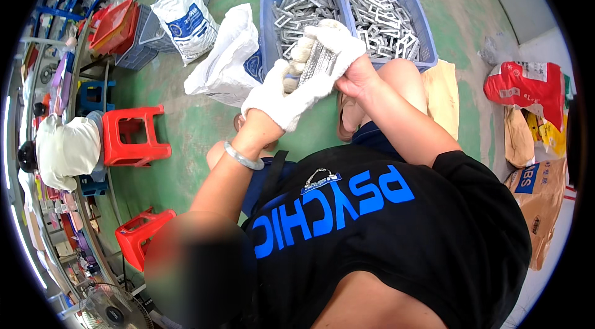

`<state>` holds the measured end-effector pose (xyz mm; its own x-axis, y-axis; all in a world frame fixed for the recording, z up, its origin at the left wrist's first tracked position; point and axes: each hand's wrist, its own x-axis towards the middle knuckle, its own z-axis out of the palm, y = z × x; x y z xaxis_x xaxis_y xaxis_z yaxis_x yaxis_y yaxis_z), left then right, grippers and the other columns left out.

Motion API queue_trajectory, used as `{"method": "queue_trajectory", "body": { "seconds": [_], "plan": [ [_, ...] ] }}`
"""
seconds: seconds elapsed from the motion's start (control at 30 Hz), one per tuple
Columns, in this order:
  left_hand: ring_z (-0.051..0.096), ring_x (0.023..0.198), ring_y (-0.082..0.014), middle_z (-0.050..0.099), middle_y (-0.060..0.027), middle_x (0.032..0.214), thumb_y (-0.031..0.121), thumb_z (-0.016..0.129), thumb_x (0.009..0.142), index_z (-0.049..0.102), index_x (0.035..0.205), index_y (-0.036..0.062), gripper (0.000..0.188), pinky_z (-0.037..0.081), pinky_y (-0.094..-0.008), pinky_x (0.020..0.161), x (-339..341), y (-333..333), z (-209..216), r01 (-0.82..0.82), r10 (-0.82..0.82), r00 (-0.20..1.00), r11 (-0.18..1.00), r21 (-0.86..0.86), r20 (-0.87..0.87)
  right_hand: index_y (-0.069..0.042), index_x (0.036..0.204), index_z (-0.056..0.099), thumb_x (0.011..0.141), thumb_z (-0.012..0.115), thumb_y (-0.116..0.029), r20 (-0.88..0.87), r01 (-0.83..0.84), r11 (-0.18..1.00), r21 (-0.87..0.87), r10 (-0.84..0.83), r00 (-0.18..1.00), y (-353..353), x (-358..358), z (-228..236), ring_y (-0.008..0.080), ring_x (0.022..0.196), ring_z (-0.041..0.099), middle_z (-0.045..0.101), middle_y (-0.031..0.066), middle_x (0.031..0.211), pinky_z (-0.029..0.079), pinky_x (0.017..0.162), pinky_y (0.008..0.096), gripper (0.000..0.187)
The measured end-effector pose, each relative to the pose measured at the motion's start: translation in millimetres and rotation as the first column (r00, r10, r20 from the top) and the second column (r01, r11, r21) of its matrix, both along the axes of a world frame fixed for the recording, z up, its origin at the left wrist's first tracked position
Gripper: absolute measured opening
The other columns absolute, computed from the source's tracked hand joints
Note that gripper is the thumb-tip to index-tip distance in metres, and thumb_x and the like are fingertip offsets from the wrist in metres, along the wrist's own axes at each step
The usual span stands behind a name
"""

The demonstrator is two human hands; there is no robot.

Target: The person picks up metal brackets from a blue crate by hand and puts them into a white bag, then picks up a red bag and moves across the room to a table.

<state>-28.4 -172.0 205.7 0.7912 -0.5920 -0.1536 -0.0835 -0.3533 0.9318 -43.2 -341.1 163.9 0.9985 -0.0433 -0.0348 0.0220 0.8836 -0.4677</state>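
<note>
Nearest the lens, a black shirt [396, 236] with blue lettering, both forearms reaching away from it. Left hand [273, 96] in a white knit glove, closed around the lower end of a stack of grey metal pieces [317, 62]; silver bangle [243, 157] on that wrist. Right hand [338, 50] also in a white glove (pulled only partway on, the bare heel of the palm showing), folded over the top and right side of the same stack. Both grips shut on it, stack held upright between them, clear of the floor.

Just beyond the grip, two blue plastic crates side by side: left crate [271, 0] partly filled with loose grey metal brackets, right crate [421, 38] heaped fuller with the same. Left of the grip, a crumpled white sack [226, 59], and farther left another white sack [186, 19] standing upright. Below the grip, bare knees and a sandalled foot on green floor [198, 118]. Well left of the grip, a red plastic stool [130, 137]; a second red stool [142, 233] nearer the camera. Far right of the grip, a red bag [527, 84] and brown paper sacks [539, 205].
</note>
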Motion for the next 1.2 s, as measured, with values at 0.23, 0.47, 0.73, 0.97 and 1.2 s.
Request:
{"method": "queue_trajectory", "body": {
  "seconds": [0.23, 0.47, 0.73, 0.97, 1.2],
  "plan": [
    [0.058, 0.074, -0.0074, 0.062, -0.0026, 0.093, 0.024, 0.063, 0.086, 0.054, 0.119, 0.0008, 0.041, 0.046, -0.0205, 0.060, 3, 6, -8, 0.082, -0.117, 0.949, 0.988, -0.128, -0.293, -0.008, 0.107, 0.047, 0.086, 0.062, -0.011, 0.098, -0.049, 0.999, -0.018, 0.051, 0.994, 6, -6, 5, 0.0263, 0.088, 0.063, 0.058, 0.0124, 0.100, 0.056, 0.077, 0.0392, 0.026],
    [0.061, 0.085, -0.0121, 0.063, -0.0082, 0.104, 0.007, 0.070, 0.078, 0.053, 0.118, -0.0043, 0.045, 0.050, -0.0230, 0.071, 2, 15, -17, -0.218, 0.021, 0.881, 0.905, -0.367, -0.472, -0.007, 0.119, 0.042, 0.086, 0.060, -0.012, 0.158, -0.117, 0.990, -0.075, 0.128, 0.979, 2, -6, 1, 0.0283, 0.099, 0.060, 0.054, 0.0153, 0.110, 0.053, 0.085, 0.0420, 0.039],
    [0.063, 0.080, -0.0176, 0.062, -0.0158, 0.101, -0.011, 0.070, 0.070, 0.047, 0.122, -0.0094, 0.056, 0.053, -0.0263, 0.072, -7, 18, -23, -0.415, 0.437, 0.898, 0.806, -0.422, -0.049, -0.004, 0.121, 0.046, 0.083, 0.060, -0.011, 0.136, -0.099, 0.992, -0.076, 0.109, 0.985, -7, -7, -5, 0.0288, 0.107, 0.057, 0.055, 0.0184, 0.114, 0.052, 0.089, 0.0414, 0.041],
    [0.063, 0.078, -0.0208, 0.062, -0.0161, 0.093, -0.018, 0.058, 0.077, 0.043, 0.128, -0.0065, 0.055, 0.054, -0.0304, 0.071, -11, 18, -27, -0.290, 0.404, 0.911, 0.771, -0.567, 0.084, -0.004, 0.118, 0.048, 0.083, 0.062, -0.015, 0.189, -0.199, 0.979, 0.038, 0.188, 0.964, -10, -7, -6, 0.0360, 0.109, 0.055, 0.054, 0.0219, 0.115, 0.049, 0.091, 0.0512, 0.039],
    [0.063, 0.077, -0.0188, 0.062, -0.0147, 0.090, -0.014, 0.062, 0.076, 0.044, 0.127, -0.0067, 0.055, 0.053, -0.0283, 0.069, -7, 22, -19, -0.372, 0.458, 0.884, 0.812, -0.449, 0.096, -0.003, 0.110, 0.051, 0.087, 0.057, -0.017, 0.092, -0.167, 0.982, 0.087, 0.159, 0.983, -3, -5, -9, 0.0347, 0.098, 0.060, 0.059, 0.0199, 0.106, 0.052, 0.083, 0.0539, 0.027]
  ]
}}
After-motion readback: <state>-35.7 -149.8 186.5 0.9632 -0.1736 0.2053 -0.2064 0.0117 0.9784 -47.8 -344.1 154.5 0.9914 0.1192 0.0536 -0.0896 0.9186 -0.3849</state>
